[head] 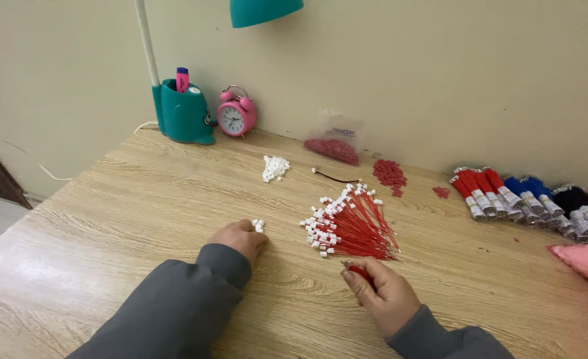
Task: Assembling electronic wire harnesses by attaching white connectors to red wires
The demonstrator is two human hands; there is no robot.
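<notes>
Left hand [241, 237] – curled on small white plastic connectors [259, 225] | right hand [380, 290] – pinching thin red wire [360, 272], near fanned red-wire pile [354, 226] | judged step: fitting connector – needs alignment.

One head-worn view looks forward and down across the wooden table [141, 199] toward the pale wall [440, 73] — the person's sleeves enter from the bottom edge. It sits close over the near table edge, and the far edge — lamp base [182, 113], pink alarm clock [236, 113] — lies high in frame.
</notes>
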